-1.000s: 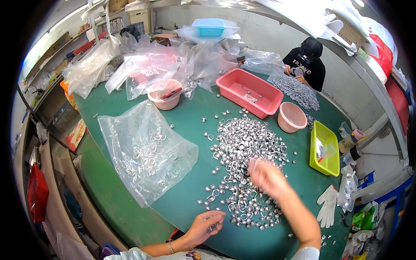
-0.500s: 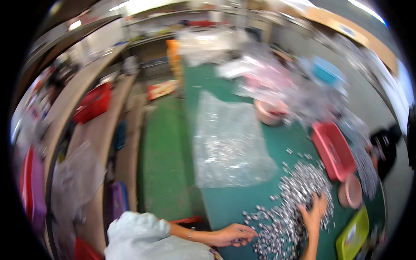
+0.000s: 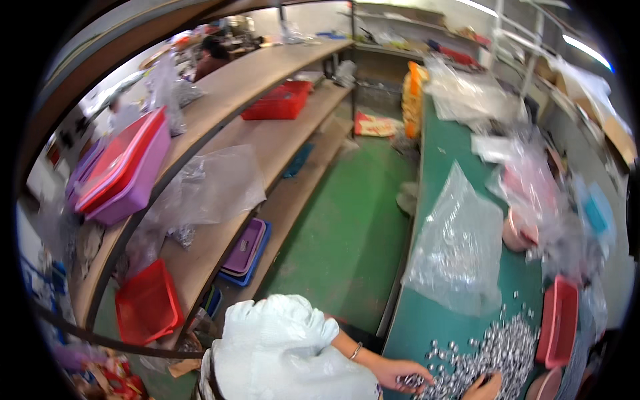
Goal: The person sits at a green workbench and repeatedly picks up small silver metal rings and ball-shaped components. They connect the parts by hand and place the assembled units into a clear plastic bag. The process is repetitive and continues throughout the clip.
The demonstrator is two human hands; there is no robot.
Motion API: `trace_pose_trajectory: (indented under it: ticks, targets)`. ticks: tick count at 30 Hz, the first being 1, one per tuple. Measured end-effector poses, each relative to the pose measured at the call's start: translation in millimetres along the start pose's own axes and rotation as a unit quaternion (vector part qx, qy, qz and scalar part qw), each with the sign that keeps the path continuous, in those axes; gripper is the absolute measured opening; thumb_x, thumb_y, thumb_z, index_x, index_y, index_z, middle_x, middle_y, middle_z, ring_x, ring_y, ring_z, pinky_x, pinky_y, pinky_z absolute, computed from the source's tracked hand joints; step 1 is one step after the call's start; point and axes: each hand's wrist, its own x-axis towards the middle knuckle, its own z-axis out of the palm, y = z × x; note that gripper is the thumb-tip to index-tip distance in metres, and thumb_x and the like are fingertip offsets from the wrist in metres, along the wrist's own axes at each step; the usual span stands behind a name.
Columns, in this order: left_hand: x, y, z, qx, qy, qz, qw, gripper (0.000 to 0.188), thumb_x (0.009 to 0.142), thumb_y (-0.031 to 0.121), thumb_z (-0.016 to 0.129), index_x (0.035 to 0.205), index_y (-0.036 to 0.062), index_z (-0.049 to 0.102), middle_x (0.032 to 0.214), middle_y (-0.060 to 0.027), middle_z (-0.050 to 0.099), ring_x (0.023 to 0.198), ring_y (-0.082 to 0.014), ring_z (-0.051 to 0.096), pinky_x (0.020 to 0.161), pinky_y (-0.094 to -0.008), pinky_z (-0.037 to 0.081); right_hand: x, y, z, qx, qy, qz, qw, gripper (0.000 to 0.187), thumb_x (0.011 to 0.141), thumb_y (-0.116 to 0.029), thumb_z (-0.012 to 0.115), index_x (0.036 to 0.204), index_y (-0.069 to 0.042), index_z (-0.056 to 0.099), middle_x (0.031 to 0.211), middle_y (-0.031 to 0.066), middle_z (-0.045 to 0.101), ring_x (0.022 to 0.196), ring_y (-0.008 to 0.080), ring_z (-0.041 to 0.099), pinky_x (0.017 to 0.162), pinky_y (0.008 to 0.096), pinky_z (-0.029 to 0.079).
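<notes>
Small shiny metal pieces (image 3: 497, 350) lie in a loose heap on the green table (image 3: 460, 143) at the lower right. At the heap's left edge, my left hand (image 3: 399, 375) is cupped around several of these metal pieces (image 3: 410, 381). My right hand (image 3: 485, 388) is low in the heap with its fingers curled in. The lower frame edge cuts it off, and what it grips is not clear. Beyond the heap lies a clear plastic bag (image 3: 457, 250), flat on the table.
A pink tray (image 3: 559, 323) and a pink bowl (image 3: 543, 385) stand right of the heap. Further back are another pink bowl (image 3: 517, 230) and piled plastic bags (image 3: 533, 173). Wooden shelves (image 3: 220, 150) with red bins (image 3: 150, 303) run along the left, beyond a green floor aisle (image 3: 340, 220).
The view has swung left, showing more shelving. My right hand has gone from spread fingers over the heap to curled ones, nearer my left hand. Metal pieces now show plainly in my left hand.
</notes>
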Motion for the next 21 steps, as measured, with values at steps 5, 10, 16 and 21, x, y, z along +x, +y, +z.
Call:
trace_pose_trajectory:
  ticks: [5, 10, 16, 21]
  targets:
    - [13, 5, 4, 0.064, 0.049, -0.017, 0.997, 0.022, 0.087, 0.022, 0.059, 0.104, 0.0078, 0.061, 0.081, 0.0026, 0.056, 0.068, -0.0048, 0.051, 0.050, -0.0177, 0.037, -15, -38, -11, 0.146, 0.094, 0.023, 0.985, 0.014, 0.076, -0.004, 0.060, 0.087, 0.001, 0.055, 0.087, 0.0176, 0.055, 0.083, 0.0357, 0.050, 0.078, 0.0438, 0.037]
    - [22, 5, 24, 0.086, 0.087, -0.041, 0.992, 0.025, 0.088, 0.017, 0.057, 0.110, 0.0052, 0.057, 0.083, 0.0011, 0.054, 0.070, -0.0065, 0.050, 0.049, -0.0182, 0.035, -41, -47, -22, 0.236, 0.141, -0.030, 0.961, 0.011, 0.076, -0.005, 0.061, 0.084, -0.002, 0.053, 0.091, 0.0138, 0.058, 0.091, 0.0316, 0.053, 0.087, 0.0423, 0.035]
    - [30, 20, 45, 0.116, 0.072, -0.097, 0.986, 0.033, 0.087, 0.016, 0.058, 0.117, 0.0037, 0.053, 0.085, 0.0011, 0.056, 0.070, -0.0076, 0.052, 0.055, -0.0195, 0.039, -70, -79, -65, 0.696, 0.141, 0.231, 0.665, 0.010, 0.088, -0.005, 0.052, 0.098, -0.002, 0.050, 0.098, 0.0130, 0.061, 0.090, 0.0198, 0.056, 0.085, 0.0320, 0.040]
    - [36, 15, 46, 0.133, 0.075, -0.078, 0.985, 0.033, 0.088, 0.015, 0.058, 0.117, 0.0024, 0.052, 0.088, -0.0031, 0.056, 0.069, -0.0098, 0.052, 0.048, -0.0187, 0.039, -103, -89, -76, 0.889, 0.056, 0.237, 0.387, 0.028, 0.096, -0.017, 0.038, 0.117, 0.000, 0.046, 0.104, 0.0176, 0.057, 0.078, 0.0181, 0.052, 0.070, 0.0282, 0.041]
